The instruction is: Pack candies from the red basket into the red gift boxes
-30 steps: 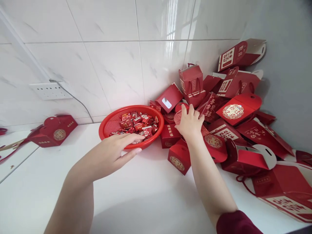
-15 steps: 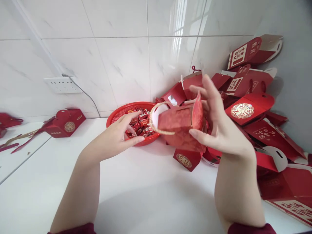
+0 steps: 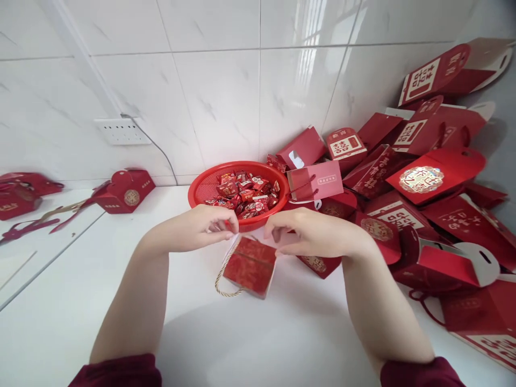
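Between my hands is a small red gift bag (image 3: 250,267) with a twisted gold cord handle, its whitish opening edge facing left. I cannot tell whether it rests on the white table. My left hand (image 3: 203,228) has thumb and forefinger close together at the bag's upper left edge, by the opening. My right hand (image 3: 316,234) is curled at the opposite end, its thumb against the bag's right edge and its other fingertips partly hidden. Just behind the hands, a red plastic basket (image 3: 201,183) holds several wrapped candies (image 3: 245,193) in red wrappers.
Red folding gift boxes (image 3: 435,177) are heaped on the right against the wall. To the left stand another red box (image 3: 124,193) and ribbons (image 3: 44,223) on the white table (image 3: 226,344). A socket strip (image 3: 123,132) with a grey cable is on the tiled wall.
The red gift bag has come down and left, from beside the basket to in front of it. My right hand moved left and down with it; my left hand closed in at its edge.
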Motion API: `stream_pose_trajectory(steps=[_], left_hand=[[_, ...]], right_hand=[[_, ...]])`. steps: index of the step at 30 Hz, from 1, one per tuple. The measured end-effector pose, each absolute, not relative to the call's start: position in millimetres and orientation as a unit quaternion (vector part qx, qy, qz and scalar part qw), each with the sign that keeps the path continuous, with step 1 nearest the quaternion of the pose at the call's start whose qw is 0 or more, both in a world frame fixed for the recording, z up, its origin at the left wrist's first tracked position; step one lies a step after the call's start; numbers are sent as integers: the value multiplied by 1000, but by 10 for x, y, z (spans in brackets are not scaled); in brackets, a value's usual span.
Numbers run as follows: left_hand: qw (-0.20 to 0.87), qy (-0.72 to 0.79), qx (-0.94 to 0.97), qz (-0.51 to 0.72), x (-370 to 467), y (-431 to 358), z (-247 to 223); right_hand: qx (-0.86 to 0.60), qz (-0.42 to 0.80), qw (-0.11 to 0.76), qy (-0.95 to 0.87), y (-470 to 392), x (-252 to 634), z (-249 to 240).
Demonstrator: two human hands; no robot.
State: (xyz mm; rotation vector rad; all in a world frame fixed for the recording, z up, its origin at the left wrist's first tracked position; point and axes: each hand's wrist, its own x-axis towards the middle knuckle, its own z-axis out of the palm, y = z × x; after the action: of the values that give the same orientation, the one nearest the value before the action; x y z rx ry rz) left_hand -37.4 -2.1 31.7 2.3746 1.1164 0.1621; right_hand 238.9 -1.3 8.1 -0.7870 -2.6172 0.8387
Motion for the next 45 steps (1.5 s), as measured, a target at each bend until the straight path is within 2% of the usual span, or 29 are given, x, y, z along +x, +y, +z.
stream_pose_trajectory(steps=[3,8,14,17,21,27,30,35,41,45], left_hand=[[238,420,874,55,-342,-11,306],[210,472,855,43,-377,-89,288],[48,487,872,1,-202,-241,-3],[12,494,869,-40,-101,-251,-156],[63,482,873,-39,-107,-200,-189],[188,493,843,102,-225,-255,80],[255,509,812,124,-288,-259,166],[228,564,789,88,-390,-179,146],[306,563,756,134,-362,-154,101],[268,570,756,178,-274,-180,90]], right_hand=[[-312,285,88,-902,33,2318,6],[-303,263,146,-904,49,2304,-17],[-293,246,203,-901,33,2201,-18],[-303,246,184,-902,52,2154,-73],[-311,258,151,-902,49,2126,-107],[-321,285,67,-901,31,2151,-81],[-335,269,36,-902,32,2162,-89],[-359,250,-33,-899,-16,2106,-74],[-344,234,9,-909,28,2034,-157],[-360,229,78,-901,51,2020,-194]])
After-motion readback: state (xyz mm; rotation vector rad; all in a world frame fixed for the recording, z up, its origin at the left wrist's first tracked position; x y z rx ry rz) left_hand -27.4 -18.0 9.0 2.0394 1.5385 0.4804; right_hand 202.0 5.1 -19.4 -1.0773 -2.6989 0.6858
